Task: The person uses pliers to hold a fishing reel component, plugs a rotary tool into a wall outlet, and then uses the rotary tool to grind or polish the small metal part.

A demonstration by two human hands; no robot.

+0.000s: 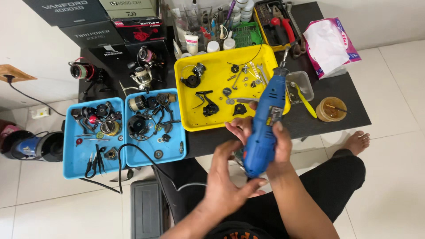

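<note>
My right hand (275,152) grips a blue rotary power tool (264,124) around its body, tip pointing away toward the yellow tray (186,71). My left hand (226,181) hovers just below and left of the tool's rear end, fingers spread and curled, near its black cord (133,152); I cannot tell whether it touches the tool. The yellow tray holds dismantled fishing reel parts, screws and small wrenches.
Two blue trays (73,163) with reel parts lie at the left on the black table (345,95). Behind are reel boxes, assembled reels (141,75), jars, a tool case (276,24), a tissue pack (330,44), a small amber cup (331,109) and a clear box (301,86). A grey case (146,210) sits on the floor.
</note>
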